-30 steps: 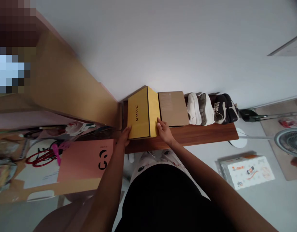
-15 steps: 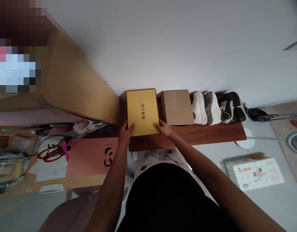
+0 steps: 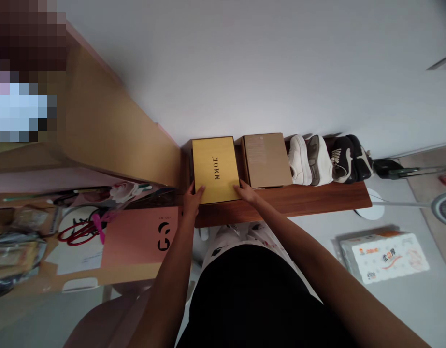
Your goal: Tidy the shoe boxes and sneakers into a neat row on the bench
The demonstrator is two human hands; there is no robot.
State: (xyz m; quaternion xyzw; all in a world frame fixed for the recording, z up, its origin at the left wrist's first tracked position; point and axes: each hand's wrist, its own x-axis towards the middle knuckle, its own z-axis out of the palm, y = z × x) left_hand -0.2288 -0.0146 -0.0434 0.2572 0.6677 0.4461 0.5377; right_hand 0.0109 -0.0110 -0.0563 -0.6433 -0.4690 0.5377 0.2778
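Observation:
A yellow shoebox (image 3: 216,169) lettered MMOK lies at the left end of a brown wooden bench (image 3: 309,199). My left hand (image 3: 193,199) grips its near left corner, thumb on the lid and fingers down the side. On the near right corner, my right hand (image 3: 246,191) holds it the same way. Just right of it, with a narrow gap between, stands a plain brown cardboard box (image 3: 266,160). White sneakers (image 3: 300,160) and black sneakers (image 3: 342,159) follow along the bench. The undersides of both hands are hidden.
To the left rises a tan cabinet side (image 3: 114,116); below it a low surface bears a pink box (image 3: 136,237) and red-handled scissors (image 3: 78,233). A white wall (image 3: 273,63) backs the bench. On the floor at right lie a wrapped tissue pack (image 3: 389,256) and a fan (image 3: 443,208).
The yellow shoebox sits slightly lower, its far edge nearer to me in view. Both hands keep their hold on it. The camera view has shifted a little.

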